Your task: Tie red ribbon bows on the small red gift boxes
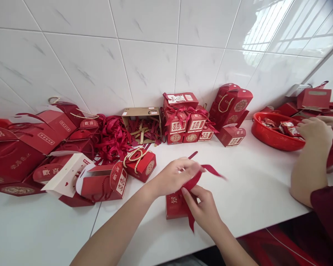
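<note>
A small red gift box [175, 207] with gold lettering sits on the white table in front of me, partly hidden by my hands. Over its top runs a dark red ribbon [192, 181], one tail pointing right and another hanging down the box's front. My left hand [180, 173] is closed on the ribbon above the box, its fingertips pinched near the right-hand tail. Just below it, my right hand [204, 207] grips the ribbon close to the box top, thumb pressed against it.
Red boxes [100, 183] crowd the left, beside a heap of ribbons [115, 136] and a cardboard box [142, 127] of strips. Ribboned boxes [188, 123] stand stacked against the tiled wall. At right, a co-worker's hand [316, 133] is over a red basin [274, 138] of wrapped sweets.
</note>
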### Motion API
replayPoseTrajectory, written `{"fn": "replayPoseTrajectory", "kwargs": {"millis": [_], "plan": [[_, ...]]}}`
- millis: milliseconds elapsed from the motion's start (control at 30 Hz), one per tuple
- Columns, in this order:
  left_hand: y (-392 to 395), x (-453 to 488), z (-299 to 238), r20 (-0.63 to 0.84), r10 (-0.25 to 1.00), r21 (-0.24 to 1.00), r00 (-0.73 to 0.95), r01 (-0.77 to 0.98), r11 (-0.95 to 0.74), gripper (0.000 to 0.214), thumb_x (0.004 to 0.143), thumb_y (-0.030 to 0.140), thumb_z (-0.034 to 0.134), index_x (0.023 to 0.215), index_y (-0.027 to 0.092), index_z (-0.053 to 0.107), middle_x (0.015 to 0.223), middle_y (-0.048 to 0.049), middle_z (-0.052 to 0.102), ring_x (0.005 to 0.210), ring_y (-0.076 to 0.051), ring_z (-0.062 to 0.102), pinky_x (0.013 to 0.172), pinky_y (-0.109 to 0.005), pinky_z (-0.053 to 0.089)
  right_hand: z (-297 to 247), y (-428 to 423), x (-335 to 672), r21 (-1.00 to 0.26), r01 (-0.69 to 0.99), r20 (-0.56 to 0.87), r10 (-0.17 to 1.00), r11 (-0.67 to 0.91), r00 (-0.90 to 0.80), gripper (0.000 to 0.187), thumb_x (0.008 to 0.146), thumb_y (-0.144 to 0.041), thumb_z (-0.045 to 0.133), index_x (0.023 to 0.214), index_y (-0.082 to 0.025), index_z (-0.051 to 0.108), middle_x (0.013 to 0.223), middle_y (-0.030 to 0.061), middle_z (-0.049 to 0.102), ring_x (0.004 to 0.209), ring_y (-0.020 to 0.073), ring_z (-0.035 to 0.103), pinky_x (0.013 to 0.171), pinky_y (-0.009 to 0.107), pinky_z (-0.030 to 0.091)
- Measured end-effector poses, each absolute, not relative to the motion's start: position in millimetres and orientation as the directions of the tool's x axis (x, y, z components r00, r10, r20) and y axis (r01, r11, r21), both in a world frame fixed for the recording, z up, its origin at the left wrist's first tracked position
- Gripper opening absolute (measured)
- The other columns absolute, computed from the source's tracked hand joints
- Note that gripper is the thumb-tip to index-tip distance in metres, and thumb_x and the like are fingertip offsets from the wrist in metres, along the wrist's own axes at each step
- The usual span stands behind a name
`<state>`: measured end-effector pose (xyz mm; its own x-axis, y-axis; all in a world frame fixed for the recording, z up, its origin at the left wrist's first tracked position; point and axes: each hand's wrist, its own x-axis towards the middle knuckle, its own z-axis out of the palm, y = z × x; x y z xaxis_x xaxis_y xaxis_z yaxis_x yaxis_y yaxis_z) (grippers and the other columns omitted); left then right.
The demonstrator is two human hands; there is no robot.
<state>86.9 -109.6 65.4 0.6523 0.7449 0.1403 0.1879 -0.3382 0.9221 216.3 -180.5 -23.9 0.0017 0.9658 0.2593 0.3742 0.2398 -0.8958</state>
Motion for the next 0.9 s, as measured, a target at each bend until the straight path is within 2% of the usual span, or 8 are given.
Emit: {"fn": "replayPoseTrajectory", "kwargs": {"millis": [100,200,333,500,567,700,833,900], "plan": [[-108,74,49,0.085,0.821,0.913,0.565,0.286,-0.292,0.03,0.087,0.043,0.052,0.086,0.019,0.069,0.088,-0.0049,0.07,0.085,-0.019,0.064,0.08,-0.032,0.052,-25,-179,218,-0.915,0.352,0.22,0.975,0.199,0.022,0.041,0.092,-0.036,0.047,0.055,-0.021,0.036,0.053,-0.004,0.037,0.051,0.011,0.032,0.049,0.026,0.03],[-115,59,32,-0.01,0.83,0.913,0.558,0.344,-0.221,0.02,0.075,0.037,0.069,0.085,0.019,0.072,0.085,-0.0039,0.073,0.081,-0.02,0.066,0.076,-0.03,0.053,-24,-180,218,-0.935,0.298,0.196,0.98,0.192,-0.017,0.037,0.092,-0.037,0.047,0.06,-0.019,0.048,0.058,-0.0013,0.046,0.056,0.0126,0.039,0.052,0.026,0.034],[-127,51,19,0.005,0.896,0.927,0.444,0.335,-0.171,0.01,0.079,0.027,0.065,0.079,0.02,0.072,0.085,-0.0039,0.074,0.084,-0.02,0.067,0.079,-0.032,0.053,-23,-181,216,-0.949,0.257,0.195,0.98,0.182,0.027,0.034,0.091,-0.037,0.05,0.065,-0.018,0.059,0.064,0.0022,0.056,0.058,0.0138,0.045,0.054,0.026,0.039],[-132,51,14,0.037,0.915,0.931,0.402,0.319,-0.178,0.022,0.081,0.03,0.064,0.101,0.021,0.067,0.097,-0.0046,0.073,0.094,-0.021,0.067,0.086,-0.033,0.052,-27,-180,215,-0.924,0.318,0.237,0.971,0.212,0.04,0.03,0.089,-0.034,0.053,0.065,-0.018,0.062,0.062,0.0025,0.058,0.057,0.0143,0.046,0.054,0.027,0.04],[-133,50,14,0.033,0.911,0.919,0.41,0.346,-0.189,0.021,0.079,0.031,0.065,0.097,0.021,0.068,0.096,-0.0041,0.074,0.093,-0.021,0.067,0.085,-0.033,0.052,-28,-179,215,-0.917,0.331,0.246,0.969,0.224,0.023,0.03,0.09,-0.035,0.052,0.066,-0.019,0.062,0.064,0.0031,0.059,0.058,0.0149,0.048,0.054,0.027,0.041],[-135,50,11,0.033,0.918,0.909,0.394,0.37,-0.191,0.011,0.082,0.027,0.061,0.077,0.019,0.068,0.08,-0.0017,0.072,0.079,-0.018,0.066,0.075,-0.029,0.052,-31,-179,215,-0.953,0.265,0.172,0.982,0.146,0.078,0.023,0.088,-0.039,0.054,0.076,-0.02,0.056,0.061,0.0002,0.058,0.055,0.0138,0.047,0.053,0.025,0.04],[-142,49,4,0.104,0.913,0.921,0.394,0.308,-0.237,0.012,0.086,0.026,0.055,0.08,0.019,0.063,0.082,-0.0019,0.07,0.079,-0.017,0.065,0.075,-0.028,0.051,-34,-179,212,-0.991,0.103,0.107,0.978,0.089,0.181,0.027,0.085,-0.04,0.06,0.081,-0.024,0.039,0.059,-0.0049,0.055,0.05,0.0114,0.045,0.048,0.022,0.038],[-146,50,0,0.146,0.909,0.917,0.39,0.293,-0.273,0.008,0.085,0.024,0.056,0.083,0.019,0.062,0.083,-0.0018,0.069,0.081,-0.016,0.065,0.077,-0.027,0.051,-35,-179,211,-0.987,0.117,0.133,0.973,0.112,0.188,0.028,0.084,-0.038,0.061,0.077,-0.024,0.038,0.059,-0.0052,0.054,0.049,0.0103,0.044,0.047,0.022,0.038]]}}
